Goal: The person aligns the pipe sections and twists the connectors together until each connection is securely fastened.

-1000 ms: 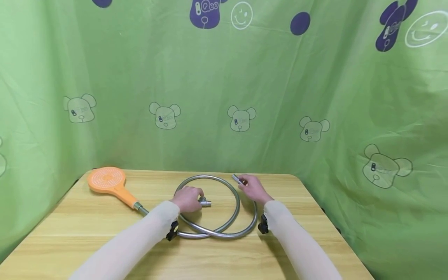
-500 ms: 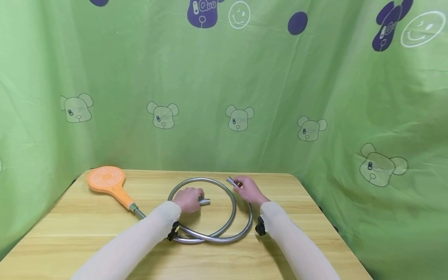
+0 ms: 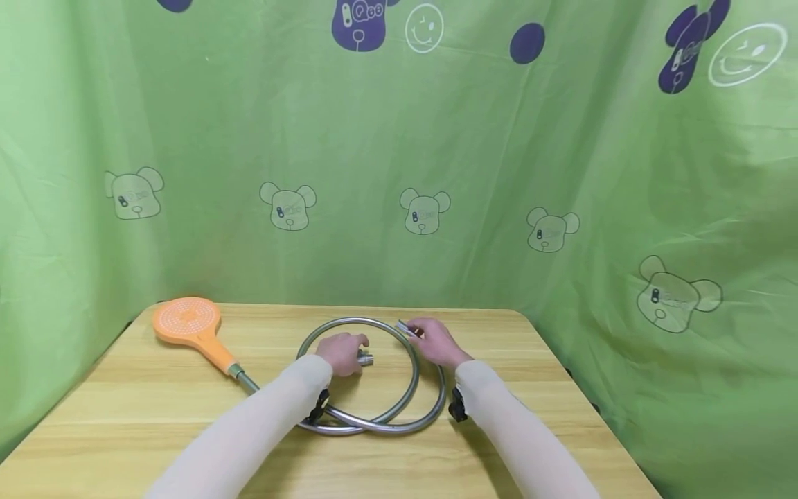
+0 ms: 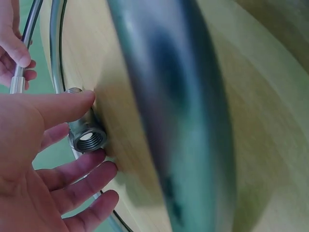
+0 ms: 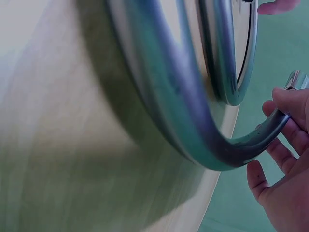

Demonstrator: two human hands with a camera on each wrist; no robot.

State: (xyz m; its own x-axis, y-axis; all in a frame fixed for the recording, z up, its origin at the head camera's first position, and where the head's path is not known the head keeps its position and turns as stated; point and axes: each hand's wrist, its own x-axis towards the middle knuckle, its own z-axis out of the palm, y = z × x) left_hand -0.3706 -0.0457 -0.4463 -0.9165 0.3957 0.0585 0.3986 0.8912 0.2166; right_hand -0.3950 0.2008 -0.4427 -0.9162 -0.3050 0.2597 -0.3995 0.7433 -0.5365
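My left hand [image 3: 339,353] pinches a short metal pipe fitting [image 4: 88,139] with thumb and index finger, the other fingers spread loosely. In the left wrist view its threaded mouth faces the camera, and a second threaded end shows beside the thumb. My right hand [image 3: 435,341] grips the free end of a silver shower hose [image 3: 414,374], just behind its metal connector [image 3: 402,328]. That connector points up and left, towards the fitting, with a gap between them. The hose's other end joins an orange shower head [image 3: 187,320], lying face up at the table's back left.
The hose lies in a loop on the wooden table [image 3: 399,464], crossing itself in front of my hands. Green printed curtain [image 3: 361,263] hangs behind the table and at both sides. Black wrist cameras [image 3: 457,405] sit on both sleeves.
My right hand has moved left with the hose end, bringing it closer to the fitting. My left hand has shifted slightly right, still pinching the fitting. The hose loop has slid a little left.
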